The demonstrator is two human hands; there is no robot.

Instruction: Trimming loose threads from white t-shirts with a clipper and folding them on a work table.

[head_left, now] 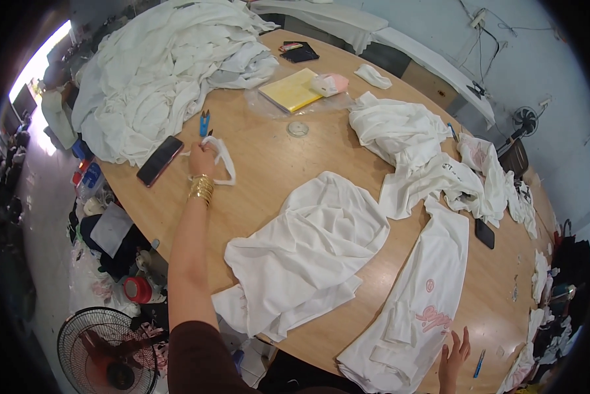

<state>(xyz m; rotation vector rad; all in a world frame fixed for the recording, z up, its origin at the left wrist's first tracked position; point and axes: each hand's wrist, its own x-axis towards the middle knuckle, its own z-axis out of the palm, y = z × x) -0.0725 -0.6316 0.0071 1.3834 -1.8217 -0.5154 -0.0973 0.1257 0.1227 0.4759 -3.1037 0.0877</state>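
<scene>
My left hand, with gold bangles on its wrist, is closed on a narrow white cloth loop at the left of the table. Just beyond it lie blue-handled thread snips. A dark smartphone rests to its left. My right hand is at the lower right with its fingers apart, beside a white garment with a pink print and a round pink mark. It seems to hold nothing. Between my hands, a crumpled white garment is spread at the near edge.
A big heap of white cloth covers the far left. Behind stand a yellow packet and a round clear dish. More white garments lie at right, near a black phone and a blue pen-like tool. A fan stands lower left.
</scene>
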